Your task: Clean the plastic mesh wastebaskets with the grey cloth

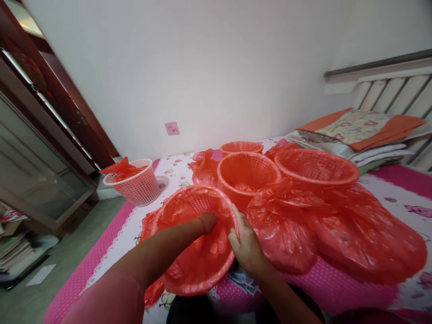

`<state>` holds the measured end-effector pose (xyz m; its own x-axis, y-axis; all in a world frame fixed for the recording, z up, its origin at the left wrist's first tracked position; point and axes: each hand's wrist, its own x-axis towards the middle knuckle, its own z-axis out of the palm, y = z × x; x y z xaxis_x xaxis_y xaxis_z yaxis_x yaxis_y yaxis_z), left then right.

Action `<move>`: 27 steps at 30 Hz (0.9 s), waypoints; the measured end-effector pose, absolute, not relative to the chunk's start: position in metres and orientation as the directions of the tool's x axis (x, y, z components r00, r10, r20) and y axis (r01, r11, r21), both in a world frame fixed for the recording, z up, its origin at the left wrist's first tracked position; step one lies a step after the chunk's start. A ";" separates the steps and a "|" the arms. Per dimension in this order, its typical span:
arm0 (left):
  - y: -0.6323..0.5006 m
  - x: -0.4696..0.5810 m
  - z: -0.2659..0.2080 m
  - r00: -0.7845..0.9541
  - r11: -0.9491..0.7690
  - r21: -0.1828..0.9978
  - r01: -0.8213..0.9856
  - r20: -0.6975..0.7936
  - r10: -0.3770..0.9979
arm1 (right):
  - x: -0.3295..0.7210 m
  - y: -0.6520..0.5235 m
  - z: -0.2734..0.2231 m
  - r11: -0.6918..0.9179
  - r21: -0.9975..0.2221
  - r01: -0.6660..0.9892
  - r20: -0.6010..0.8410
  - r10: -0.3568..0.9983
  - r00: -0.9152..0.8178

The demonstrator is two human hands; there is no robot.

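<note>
A pink plastic basket (180,288) with a red plastic bag (192,252) lining it leans toward me on the bed. My left hand (209,222) reaches deep inside, against the bag; its fingers are hidden from view. With thumb and fingers, my right hand (245,238) grips the basket's right rim through the bag, which is folded over the edge. Some of the red bag bunches outside at the basket's left.
Behind and right stand more red-lined baskets: a middle one (248,155), a large one (317,182) and a rear one (241,146). A white-rimmed basket (140,186) holds a crumpled red bag (123,168). Folded bedding (367,126) lies near the headboard (394,94).
</note>
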<state>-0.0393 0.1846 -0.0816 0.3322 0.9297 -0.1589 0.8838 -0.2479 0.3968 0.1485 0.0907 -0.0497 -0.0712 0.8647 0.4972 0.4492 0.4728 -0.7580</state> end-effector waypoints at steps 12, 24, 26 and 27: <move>0.191 -0.058 -0.145 0.555 -0.676 0.008 0.737 -0.579 0.598 | 0.149 0.095 -0.048 0.491 -0.752 0.440 0.508 0.857 -0.086; 0.196 -0.073 -0.153 0.563 -0.634 0.082 0.769 -0.558 0.610 | 0.143 0.107 -0.051 0.447 -0.790 0.419 0.462 0.884 -0.072; 0.195 -0.071 -0.157 0.532 -0.624 0.044 0.780 -0.572 0.624 | 0.143 0.106 -0.053 0.450 -0.785 0.426 0.465 0.882 -0.075; 0.194 -0.069 -0.160 0.520 -0.617 0.032 0.787 -0.574 0.633 | 0.142 0.105 -0.054 0.457 -0.781 0.426 0.471 0.879 -0.079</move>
<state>-0.0695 0.1945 -0.1603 0.5200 0.6329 -0.5736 0.7865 -0.6167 0.0325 0.1422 0.1052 -0.0538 -0.0788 0.8788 0.4707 0.4263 0.4565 -0.7809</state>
